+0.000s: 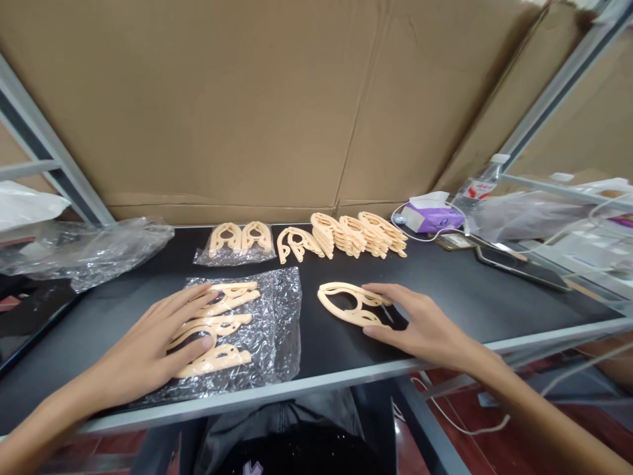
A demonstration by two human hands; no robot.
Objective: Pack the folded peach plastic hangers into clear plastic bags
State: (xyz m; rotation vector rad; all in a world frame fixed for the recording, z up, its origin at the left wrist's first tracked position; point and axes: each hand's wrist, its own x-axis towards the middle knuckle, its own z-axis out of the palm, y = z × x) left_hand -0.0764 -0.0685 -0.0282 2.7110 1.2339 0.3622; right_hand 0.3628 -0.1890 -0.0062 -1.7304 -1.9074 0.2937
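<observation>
Bright, even, diffuse light; soft, faint shadows lie beneath the left hand (143,346) and right hand (420,323). Glare on the clear plastic bag (281,323) near 6 o'clock. Wide-angle distortion bends the metal frame (44,138) at 10 o'clock.

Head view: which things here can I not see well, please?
Head view:
- Hangers on the clear plastic bag: the left hand covers part of them.
- Single hanger: the right hand covers its right end.
- Stacked hangers: overlap hides their number.
- Bottle: the tissue box hides its base.
- White bag: the left edge cuts it off.
</observation>
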